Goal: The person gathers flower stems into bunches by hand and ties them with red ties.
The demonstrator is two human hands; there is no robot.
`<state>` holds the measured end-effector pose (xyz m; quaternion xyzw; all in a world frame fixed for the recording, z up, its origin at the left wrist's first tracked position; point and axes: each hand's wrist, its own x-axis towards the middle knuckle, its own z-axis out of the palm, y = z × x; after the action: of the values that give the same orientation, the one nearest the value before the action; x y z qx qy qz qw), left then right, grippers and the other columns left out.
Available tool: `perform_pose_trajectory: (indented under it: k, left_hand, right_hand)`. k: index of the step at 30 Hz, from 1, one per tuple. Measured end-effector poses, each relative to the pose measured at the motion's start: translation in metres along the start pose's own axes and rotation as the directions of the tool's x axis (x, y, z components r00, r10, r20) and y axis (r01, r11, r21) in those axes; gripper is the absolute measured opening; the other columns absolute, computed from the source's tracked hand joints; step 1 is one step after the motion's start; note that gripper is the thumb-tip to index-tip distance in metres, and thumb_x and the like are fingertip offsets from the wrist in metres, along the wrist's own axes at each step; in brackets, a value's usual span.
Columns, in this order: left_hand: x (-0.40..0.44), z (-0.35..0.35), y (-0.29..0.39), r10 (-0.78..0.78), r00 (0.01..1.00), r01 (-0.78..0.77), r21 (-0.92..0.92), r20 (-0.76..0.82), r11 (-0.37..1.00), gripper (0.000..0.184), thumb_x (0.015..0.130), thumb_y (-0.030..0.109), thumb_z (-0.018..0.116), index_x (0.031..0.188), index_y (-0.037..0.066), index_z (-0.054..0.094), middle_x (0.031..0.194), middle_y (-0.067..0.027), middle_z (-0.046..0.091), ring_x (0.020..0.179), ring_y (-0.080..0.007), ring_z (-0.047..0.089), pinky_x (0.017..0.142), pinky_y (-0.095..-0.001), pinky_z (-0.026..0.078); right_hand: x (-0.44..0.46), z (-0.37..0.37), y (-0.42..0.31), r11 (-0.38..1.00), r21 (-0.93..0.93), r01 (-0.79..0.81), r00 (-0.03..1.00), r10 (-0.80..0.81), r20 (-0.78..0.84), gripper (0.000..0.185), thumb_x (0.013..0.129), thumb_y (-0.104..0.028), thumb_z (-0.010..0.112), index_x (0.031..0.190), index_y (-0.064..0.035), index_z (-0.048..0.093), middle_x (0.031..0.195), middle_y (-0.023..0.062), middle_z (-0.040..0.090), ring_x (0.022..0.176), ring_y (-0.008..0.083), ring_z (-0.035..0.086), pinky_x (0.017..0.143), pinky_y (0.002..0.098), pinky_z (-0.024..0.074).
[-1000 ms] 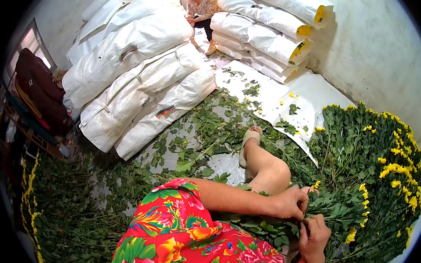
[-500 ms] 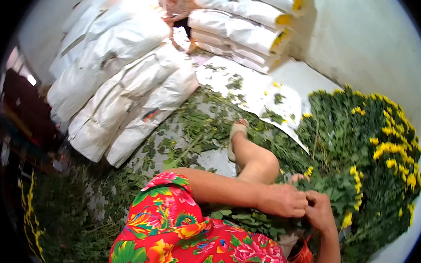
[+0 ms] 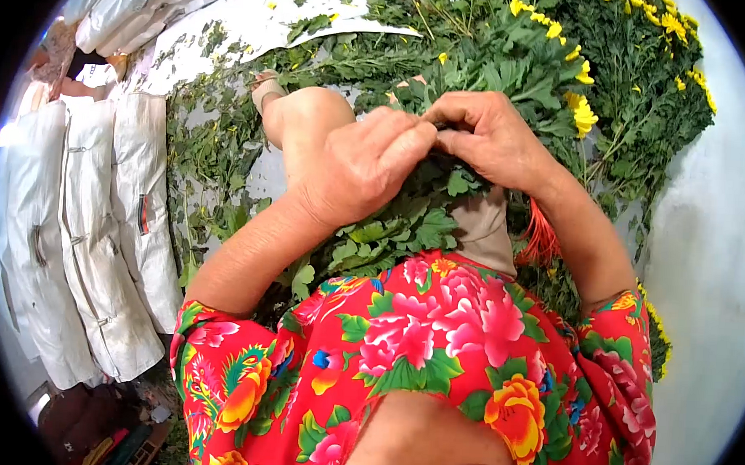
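Note:
My left hand (image 3: pixel 368 161) is closed in a fist, its thumb side against the fingertips of my right hand (image 3: pixel 491 138). The right thumb and fingers are pinched together; what lies between them is too small or hidden to make out. Both hands are over a leafy bunch of yellow chrysanthemums (image 3: pixel 524 72), whose flower heads point to the upper right. Below my hands, green leaves (image 3: pixel 414 235) spread over my lap, beside a red tassel (image 3: pixel 541 237).
More yellow chrysanthemums (image 3: pixel 649 104) are heaped at the upper right by a pale wall (image 3: pixel 710 225). Loose leaves (image 3: pixel 208 148) litter the floor around my bent leg (image 3: pixel 311 116). White sacks (image 3: pixel 102 244) lie at the left, and a person (image 3: pixel 58 52) is partly visible behind them.
My view has tilted down and turned, so my hands and the bunch appear nearer the middle. The hands stay together, the right fingers now in a visible pinch.

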<state>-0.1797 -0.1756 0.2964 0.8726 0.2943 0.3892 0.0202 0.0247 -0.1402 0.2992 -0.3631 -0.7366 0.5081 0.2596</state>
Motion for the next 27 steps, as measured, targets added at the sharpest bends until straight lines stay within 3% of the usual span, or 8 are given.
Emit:
perform_pose_trajectory:
  k: [4, 8, 9, 17, 21, 24, 25, 27]
  left_hand:
    - [0.003, -0.008, -0.001, -0.075, 0.994, 0.065, 0.129, 0.075, 0.99, 0.029, 0.07, 0.001, 0.069, 0.097, 0.005, 0.06, 0.081, -0.0064, 0.056, 0.072, -0.0247, 0.06, 0.061, -0.0331, 0.05]
    - [0.003, -0.006, -0.004, -0.109, 0.983, 0.086, 0.152, 0.148, 0.985, 0.021, 0.065, 0.005, 0.073, 0.078, 0.011, 0.058, 0.07, -0.0037, 0.052, 0.067, -0.0247, 0.057, 0.054, -0.0365, 0.039]
    - [0.004, -0.009, -0.003, -0.077, 0.971, 0.043, 0.151, 0.228, 0.988, 0.015, 0.072, 0.003, 0.062, 0.081, 0.006, 0.05, 0.077, -0.0089, 0.05, 0.069, -0.0265, 0.057, 0.058, -0.038, 0.047]
    - [-0.019, -0.022, 0.018, -0.137, 0.886, 0.171, -0.037, 0.443, 0.985, 0.022, 0.067, 0.0, 0.064, 0.083, 0.005, 0.05, 0.077, -0.0106, 0.052, 0.069, -0.0294, 0.059, 0.057, -0.0403, 0.047]
    - [-0.02, -0.028, 0.019, -0.248, 0.901, 0.283, -0.05, 0.356, 0.958, 0.015, 0.075, 0.0, 0.065, 0.087, 0.005, 0.056, 0.079, -0.0112, 0.053, 0.07, -0.0303, 0.057, 0.061, -0.0392, 0.046]
    - [-0.022, -0.047, 0.03, -0.453, 0.826, 0.502, -0.074, 0.336, 0.862, 0.056, 0.075, 0.022, 0.079, 0.12, 0.001, 0.053, 0.106, -0.0179, 0.06, 0.097, -0.0384, 0.061, 0.082, -0.0407, 0.049]
    - [-0.031, -0.052, 0.031, -0.534, 0.712, 0.63, -0.079, 0.456, 0.773, 0.087, 0.067, 0.032, 0.085, 0.134, -0.001, 0.041, 0.119, -0.0235, 0.057, 0.11, -0.0423, 0.057, 0.094, -0.0437, 0.046]
    - [-0.034, -0.048, 0.046, -0.504, 0.702, 0.581, 0.003, 0.503, 0.814, 0.101, 0.06, 0.029, 0.089, 0.139, -0.001, 0.035, 0.123, -0.0258, 0.054, 0.114, -0.0428, 0.055, 0.096, -0.0447, 0.045]
  right_hand:
    - [-0.001, 0.001, -0.001, 0.999, 0.011, 0.038, 0.996, -0.037, -0.077, 0.015, 0.079, -0.002, 0.063, 0.093, 0.0045, 0.066, 0.077, 0.0082, 0.066, 0.071, 0.0084, 0.059, 0.066, 0.0286, 0.0497]
    - [-0.009, 0.009, -0.005, 0.982, -0.175, 0.072, 0.977, -0.104, -0.185, 0.015, 0.077, 0.0, 0.062, 0.091, 0.0034, 0.066, 0.079, 0.015, 0.065, 0.071, 0.0211, 0.064, 0.067, 0.0315, 0.0507]
    - [-0.011, 0.012, -0.007, 0.967, -0.225, 0.117, 0.961, -0.167, -0.219, 0.014, 0.076, 0.001, 0.061, 0.09, 0.0031, 0.065, 0.079, 0.0175, 0.063, 0.07, 0.0292, 0.063, 0.065, 0.0342, 0.0501]
    - [-0.025, 0.022, 0.003, 0.94, -0.332, 0.077, 0.956, -0.164, -0.243, 0.015, 0.078, 0.002, 0.059, 0.092, 0.0012, 0.064, 0.082, 0.0144, 0.061, 0.071, 0.0288, 0.062, 0.064, 0.0338, 0.0486]
    - [-0.032, 0.012, 0.004, 0.976, -0.201, 0.079, 0.956, -0.131, -0.261, 0.018, 0.08, -0.002, 0.065, 0.097, 0.0005, 0.065, 0.078, 0.0062, 0.06, 0.065, 0.0112, 0.058, 0.058, 0.0267, 0.0457]
    - [-0.057, 0.002, -0.014, 0.941, 0.27, -0.201, 0.964, 0.24, -0.118, 0.022, 0.082, -0.007, 0.072, 0.102, -0.0009, 0.065, 0.075, -0.0023, 0.06, 0.066, 0.0029, 0.053, 0.058, 0.0212, 0.0434]
    - [-0.067, 0.007, -0.01, 0.934, 0.318, -0.161, 0.974, 0.202, -0.1, 0.021, 0.082, -0.016, 0.075, 0.094, -0.0015, 0.065, 0.071, -0.0036, 0.058, 0.065, 0.0041, 0.05, 0.057, 0.0251, 0.0431]
    - [-0.086, 0.018, -0.001, 0.935, 0.257, -0.245, 0.956, 0.19, 0.222, 0.029, 0.085, -0.025, 0.073, 0.095, 0.0021, 0.066, 0.079, 0.0045, 0.066, 0.072, 0.0095, 0.059, 0.062, 0.0301, 0.0478]
